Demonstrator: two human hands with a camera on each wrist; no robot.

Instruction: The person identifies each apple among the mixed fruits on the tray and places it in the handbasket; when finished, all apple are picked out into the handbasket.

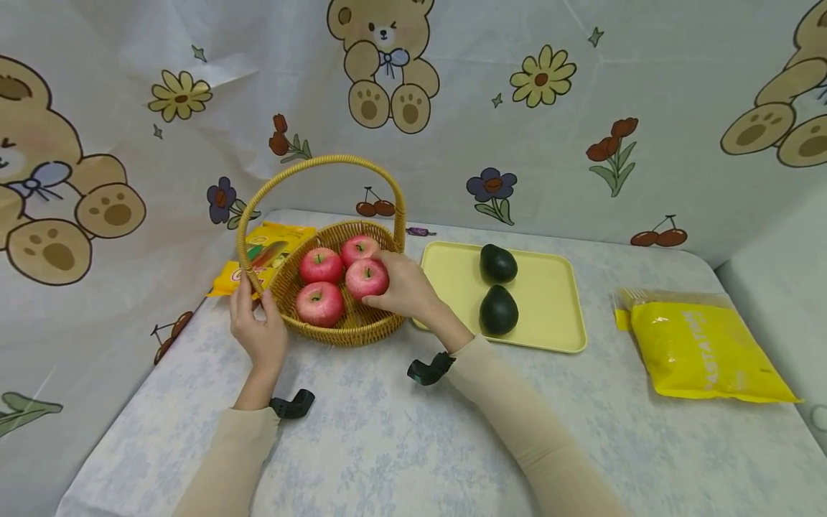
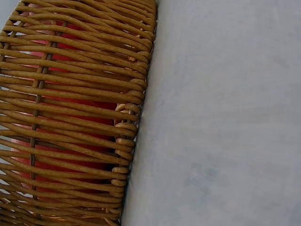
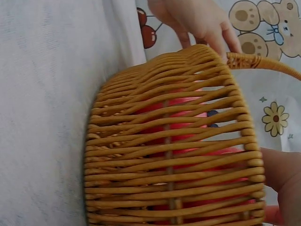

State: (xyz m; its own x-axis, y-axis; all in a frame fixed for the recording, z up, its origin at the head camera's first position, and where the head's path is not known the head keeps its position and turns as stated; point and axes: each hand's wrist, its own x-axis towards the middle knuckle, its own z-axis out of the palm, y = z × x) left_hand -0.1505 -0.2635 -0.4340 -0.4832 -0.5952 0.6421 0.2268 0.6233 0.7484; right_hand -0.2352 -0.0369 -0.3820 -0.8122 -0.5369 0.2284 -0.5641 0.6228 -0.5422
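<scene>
A woven wicker basket (image 1: 362,334) with a tall arched handle (image 1: 336,159) stands left of centre, holding several red apples (image 1: 319,304). My left hand (image 1: 260,334) grips the basket at its left side, by the foot of the handle, thumb toward the inside. Inside the basket's right part, my right hand (image 1: 413,289) holds one apple (image 1: 366,278) between thumb and fingers. The left wrist view is filled by the basket's woven wall (image 2: 80,113), with red showing through the gaps. In the right wrist view, the left hand's fingers reach over the rim.
Right of the basket lies a pale yellow tray (image 1: 549,301) with two dark green avocados (image 1: 499,310) on it. A yellow bag (image 1: 704,352) lies at the far right. Behind the basket's left side is a yellow packet (image 1: 284,233). A bear-printed cloth (image 1: 465,43) hangs behind the table.
</scene>
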